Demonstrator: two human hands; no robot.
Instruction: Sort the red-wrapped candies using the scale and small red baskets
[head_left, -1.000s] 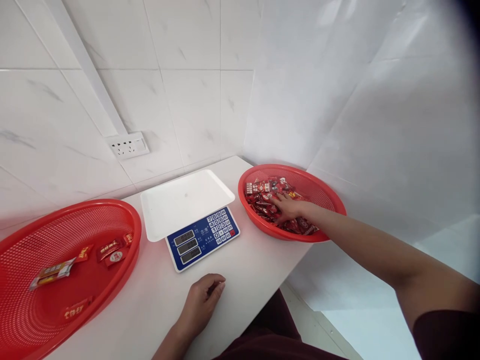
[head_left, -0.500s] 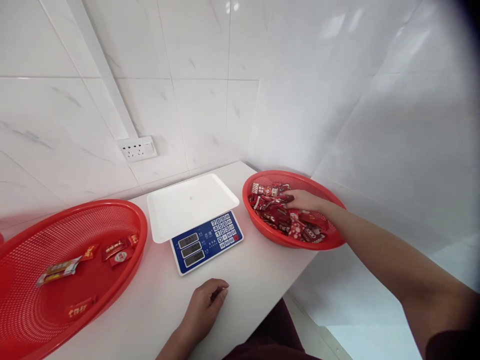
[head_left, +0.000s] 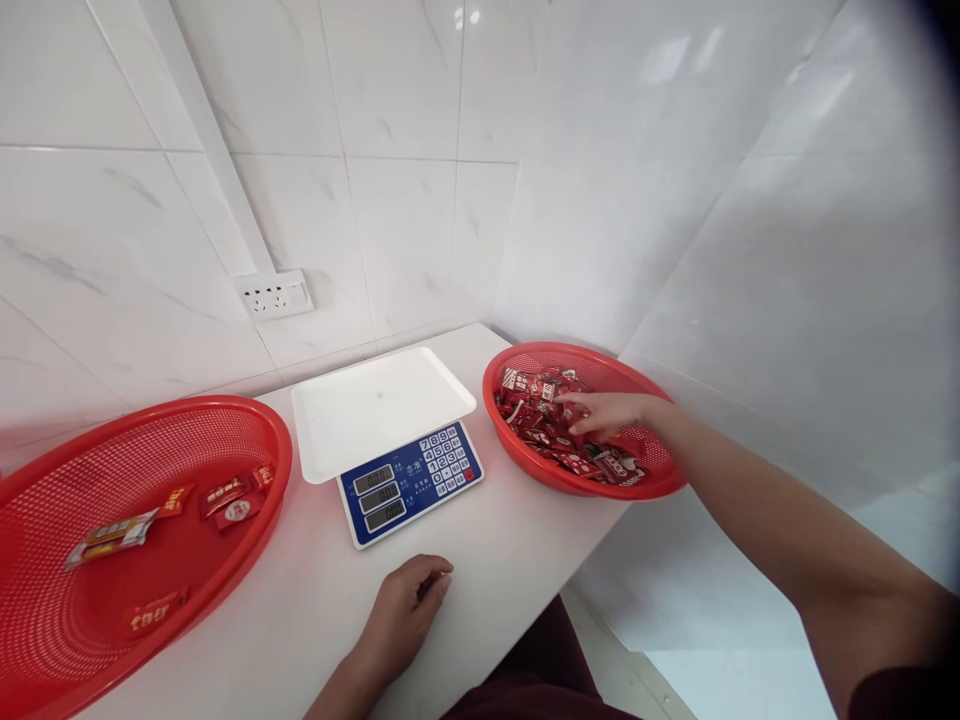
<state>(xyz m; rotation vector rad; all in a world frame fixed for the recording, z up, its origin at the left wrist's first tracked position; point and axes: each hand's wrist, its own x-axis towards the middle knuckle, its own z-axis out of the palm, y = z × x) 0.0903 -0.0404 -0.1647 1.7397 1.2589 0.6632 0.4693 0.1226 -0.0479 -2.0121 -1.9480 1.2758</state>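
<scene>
My right hand [head_left: 613, 412] reaches into the red mesh basket [head_left: 571, 347] at the right end of the white counter. Its fingers are stretched out to the left, lying on the heap of red snack packets [head_left: 544, 420]. I see nothing gripped in it. My left hand [head_left: 409, 608] rests on the counter in front of the blue scale [head_left: 411, 484], fingers loosely curled under with nothing in them. The scale's white weighing tray [head_left: 379, 405] is bare.
A larger red mesh basket [head_left: 225, 408] sits at the left with several packets [head_left: 112, 530] scattered in it. A wall socket [head_left: 274, 295] is on the tiled wall behind. The counter ends at a corner edge [head_left: 596, 535] just below the right basket.
My right hand has shifted inside the right basket, from its near-left part toward the middle, stirring the packets. My left hand has stayed put.
</scene>
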